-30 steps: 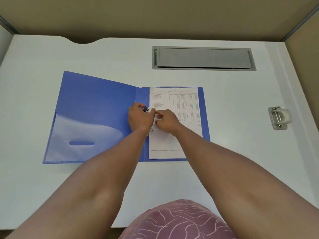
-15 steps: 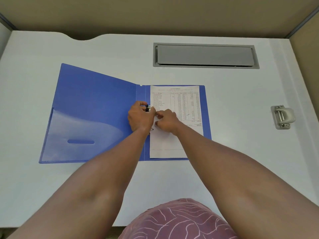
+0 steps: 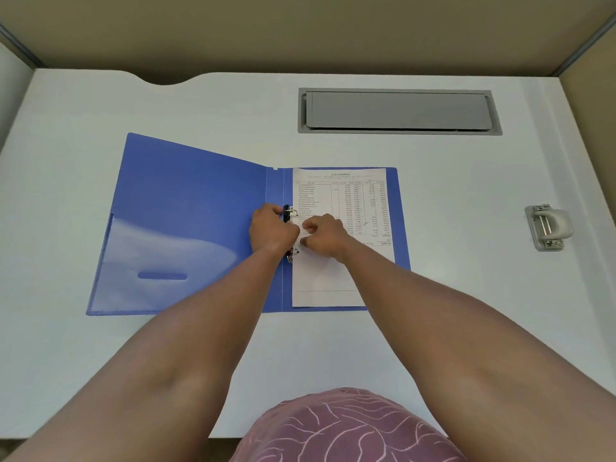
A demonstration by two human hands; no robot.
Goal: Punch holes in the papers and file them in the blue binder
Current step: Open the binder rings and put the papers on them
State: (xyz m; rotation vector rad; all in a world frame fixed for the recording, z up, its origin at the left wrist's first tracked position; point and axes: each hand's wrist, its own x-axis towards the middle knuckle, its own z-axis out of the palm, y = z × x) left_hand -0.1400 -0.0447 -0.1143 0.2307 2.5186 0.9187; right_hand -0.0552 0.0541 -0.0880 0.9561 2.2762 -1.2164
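Observation:
The blue binder (image 3: 186,208) lies open flat on the white desk. A printed paper (image 3: 340,275) rests on its right half, left edge at the metal ring mechanism (image 3: 290,213). My left hand (image 3: 271,230) is closed over the mechanism at the spine, covering its middle. My right hand (image 3: 325,233) is curled on the paper's left edge, pinching it beside the rings. The upper ring and the lower ring (image 3: 292,254) show above and below my hands.
A white and metal hole punch (image 3: 548,227) sits at the desk's right side. A grey cable hatch (image 3: 398,110) is set into the desk behind the binder. Beige partition walls surround the desk.
Both hands stay at the ring mechanism with only small finger shifts. The view has tilted slightly, so everything sits a little lower in frame.

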